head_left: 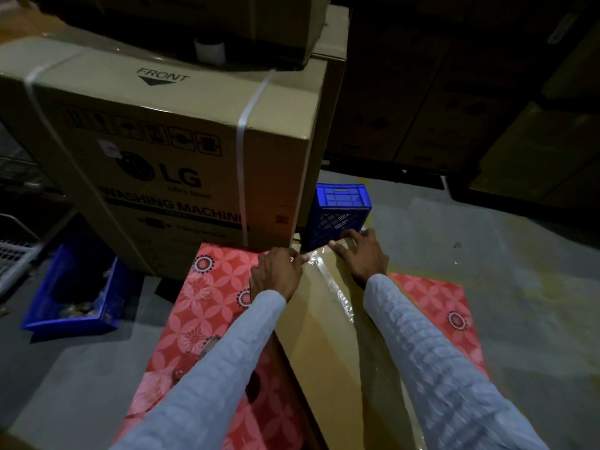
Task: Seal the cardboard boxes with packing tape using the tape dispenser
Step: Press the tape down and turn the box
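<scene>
Head view: A cardboard box (328, 345) lies on a table covered with a red patterned cloth (207, 306), reaching from the near edge to the far edge. A strip of clear packing tape (334, 287) runs along the box top to its far end. The left hand (276, 274) rests on the box's far left side, fingers curled, fingertips pinching the tape end at the far edge. The right hand (360, 254) lies flat on the far right corner of the box, fingers spread and pressing down, grasping nothing. Beyond the far edge stand a blue crate (339, 212) and a large washing machine carton (168, 151). A second blue crate (74, 293) sits on the floor left of the table.
</scene>
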`<state>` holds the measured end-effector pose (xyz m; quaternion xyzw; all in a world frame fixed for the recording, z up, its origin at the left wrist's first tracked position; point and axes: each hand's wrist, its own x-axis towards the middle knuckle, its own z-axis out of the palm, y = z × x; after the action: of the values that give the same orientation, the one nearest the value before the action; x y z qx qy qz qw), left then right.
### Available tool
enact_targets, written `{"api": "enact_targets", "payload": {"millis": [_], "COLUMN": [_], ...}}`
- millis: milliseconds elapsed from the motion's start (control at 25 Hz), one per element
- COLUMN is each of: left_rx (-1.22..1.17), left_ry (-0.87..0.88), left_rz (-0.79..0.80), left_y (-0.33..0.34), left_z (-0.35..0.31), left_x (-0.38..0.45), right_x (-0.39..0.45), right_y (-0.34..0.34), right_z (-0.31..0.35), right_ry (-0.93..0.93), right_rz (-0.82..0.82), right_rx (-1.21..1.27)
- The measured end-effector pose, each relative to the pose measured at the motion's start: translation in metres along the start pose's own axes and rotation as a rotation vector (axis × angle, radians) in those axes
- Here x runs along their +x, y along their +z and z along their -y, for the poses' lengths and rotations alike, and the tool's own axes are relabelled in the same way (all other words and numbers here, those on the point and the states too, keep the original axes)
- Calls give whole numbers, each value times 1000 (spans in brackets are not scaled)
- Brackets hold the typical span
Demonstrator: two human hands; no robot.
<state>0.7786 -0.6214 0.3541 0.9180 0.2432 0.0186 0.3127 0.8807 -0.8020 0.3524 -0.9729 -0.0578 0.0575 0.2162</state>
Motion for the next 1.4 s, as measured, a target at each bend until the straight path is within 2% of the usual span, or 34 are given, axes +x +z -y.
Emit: {"api": "enact_targets", "payload": {"millis": [120,240,360,520,600,880,1040,1200,1280,1400], "left_rx": [-61,-60,-41,-92,-89,90,17,-13,-16,48], "left_ry": [91,227,286,353,375,397,372,361,343,345], "left_rz": [-48,-2,72,177,177,170,208,197,255,453], "left_y": [5,9,17,20,21,26,17,17,14,-10], "left_z": [-25,-43,-48,-48,-47,-64,-56,-37,-34,-36], "left_x": [18,33,55,73,70,54,54,60,67,82], "right_x": [11,24,26,21,19,10,7,31,24,23], "right_y": [-8,-21,-29,-22,-23,-35,-34,7,-11,-28], "right_z": [-14,-30,-42,-48,-51,-31,-14,-37,-13,21], "right_ry": [-7,4,68,-98,-107,30,-52,3,45,25], "right_rz": [-119,-154,-170,-238,-239,-110,104,49,42,81], "right_rx": [33,78,166,196,261,168,382,433,394,244]}}
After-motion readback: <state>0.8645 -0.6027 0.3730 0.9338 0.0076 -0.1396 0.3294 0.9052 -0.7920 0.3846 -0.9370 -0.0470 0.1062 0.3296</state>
